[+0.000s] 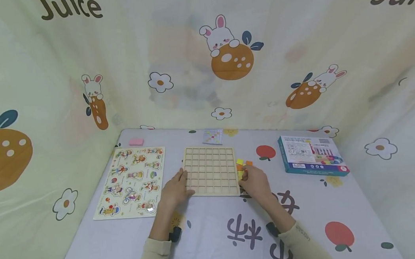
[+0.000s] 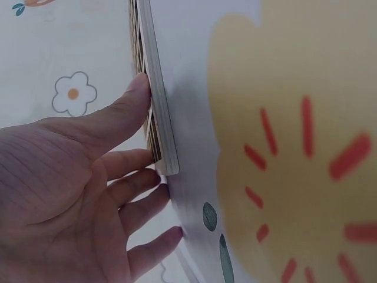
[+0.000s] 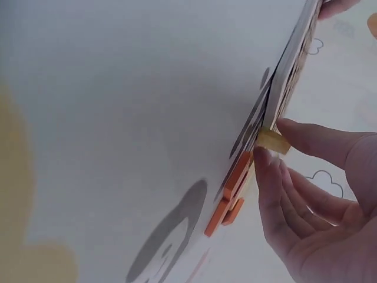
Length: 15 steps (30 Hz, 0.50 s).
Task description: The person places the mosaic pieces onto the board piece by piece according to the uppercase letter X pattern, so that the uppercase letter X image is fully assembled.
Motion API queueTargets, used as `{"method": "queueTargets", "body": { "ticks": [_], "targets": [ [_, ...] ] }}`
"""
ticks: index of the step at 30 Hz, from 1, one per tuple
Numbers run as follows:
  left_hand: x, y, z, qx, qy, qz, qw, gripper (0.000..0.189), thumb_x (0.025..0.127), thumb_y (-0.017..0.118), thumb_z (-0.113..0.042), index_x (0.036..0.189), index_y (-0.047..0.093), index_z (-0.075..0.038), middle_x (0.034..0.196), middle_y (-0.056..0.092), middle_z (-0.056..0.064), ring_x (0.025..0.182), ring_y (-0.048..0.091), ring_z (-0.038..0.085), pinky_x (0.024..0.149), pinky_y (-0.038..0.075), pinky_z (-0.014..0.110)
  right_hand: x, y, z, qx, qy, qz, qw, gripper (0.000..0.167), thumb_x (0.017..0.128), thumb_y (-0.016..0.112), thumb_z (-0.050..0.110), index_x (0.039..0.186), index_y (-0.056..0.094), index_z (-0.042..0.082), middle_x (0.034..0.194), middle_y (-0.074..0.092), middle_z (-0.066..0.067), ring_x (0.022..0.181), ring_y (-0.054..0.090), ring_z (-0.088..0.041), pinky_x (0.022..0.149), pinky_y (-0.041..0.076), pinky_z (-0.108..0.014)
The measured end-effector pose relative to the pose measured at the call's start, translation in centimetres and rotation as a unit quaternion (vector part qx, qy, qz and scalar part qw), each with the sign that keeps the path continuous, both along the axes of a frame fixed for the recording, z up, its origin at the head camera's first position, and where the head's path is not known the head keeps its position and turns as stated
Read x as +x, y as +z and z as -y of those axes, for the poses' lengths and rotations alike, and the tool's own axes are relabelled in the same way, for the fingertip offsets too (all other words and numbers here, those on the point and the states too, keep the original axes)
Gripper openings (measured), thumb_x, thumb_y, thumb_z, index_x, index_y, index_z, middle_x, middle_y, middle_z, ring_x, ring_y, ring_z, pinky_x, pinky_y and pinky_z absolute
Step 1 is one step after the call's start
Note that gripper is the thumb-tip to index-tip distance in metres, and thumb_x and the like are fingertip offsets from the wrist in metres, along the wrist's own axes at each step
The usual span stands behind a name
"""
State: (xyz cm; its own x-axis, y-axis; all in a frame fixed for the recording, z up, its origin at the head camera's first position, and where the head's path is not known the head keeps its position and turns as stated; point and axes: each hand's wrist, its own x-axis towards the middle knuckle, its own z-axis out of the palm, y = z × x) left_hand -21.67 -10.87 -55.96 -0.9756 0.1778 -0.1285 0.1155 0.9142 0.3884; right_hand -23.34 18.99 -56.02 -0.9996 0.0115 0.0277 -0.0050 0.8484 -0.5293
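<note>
A square wooden grid board (image 1: 211, 171) lies flat, its compartments bare. My left hand (image 1: 174, 190) rests at its near left corner, thumb against the near edge and the other fingers spread along the left side. In the left wrist view the fingertips touch the board's edge (image 2: 162, 118). At the right side, my right hand (image 1: 256, 182) pinches a small yellow block (image 3: 273, 142) between thumb and forefinger, right beside the board's edge. Orange blocks (image 3: 237, 175) lie just beyond the fingertips, and more yellow ones (image 1: 239, 161) sit among them, partly hidden by the hand.
A peg puzzle board (image 1: 132, 183) with cartoon figures lies left. Behind the grid are a small pattern card (image 1: 213, 136) and, farther left, a pink block-shaped item (image 1: 136, 142). A flat printed box (image 1: 312, 155) lies right. Patterned curtains (image 1: 182, 59) enclose the cloth-covered table.
</note>
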Motion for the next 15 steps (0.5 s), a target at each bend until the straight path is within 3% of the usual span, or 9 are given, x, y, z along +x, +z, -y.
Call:
{"method": "queueTargets", "body": {
  "ticks": [4,10,15],
  "targets": [
    [-0.1,0.0,0.1,0.001,-0.001,-0.005,1.0,0.087,0.093,0.077,-0.04,0.16,0.038,-0.001,0.167,0.031,0.021,0.149,0.039,0.042,0.121,0.037,0.053,-0.1,0.2,0.4,-0.041,0.001,0.011,0.9991,0.04,0.085,0.081,0.008,0.124,0.072,0.002,0.091,0.07,-0.007,0.074,0.062,-0.019,0.055,0.051,-0.025],
    [0.1,-0.2,0.0,0.003,-0.003,-0.007,1.0,0.087,0.093,0.078,-0.04,0.159,0.038,0.0,0.167,0.031,0.022,0.149,0.039,0.041,0.121,0.038,0.052,-0.4,0.2,0.3,-0.036,-0.003,0.017,0.9992,0.029,0.09,0.073,0.007,0.118,0.077,0.002,0.098,0.075,-0.011,0.079,0.063,-0.021,0.056,0.049,-0.027],
    [0.2,-0.1,0.1,0.002,-0.003,-0.014,0.9999,0.086,0.093,0.078,-0.039,0.159,0.039,0.001,0.166,0.033,0.022,0.149,0.04,0.042,0.12,0.039,0.053,-1.2,0.1,-0.1,-0.045,-0.029,-0.011,0.9985,0.024,0.09,0.071,0.007,0.113,0.079,0.005,0.106,0.076,-0.012,0.081,0.066,-0.023,0.058,0.051,-0.026]
  ]
}}
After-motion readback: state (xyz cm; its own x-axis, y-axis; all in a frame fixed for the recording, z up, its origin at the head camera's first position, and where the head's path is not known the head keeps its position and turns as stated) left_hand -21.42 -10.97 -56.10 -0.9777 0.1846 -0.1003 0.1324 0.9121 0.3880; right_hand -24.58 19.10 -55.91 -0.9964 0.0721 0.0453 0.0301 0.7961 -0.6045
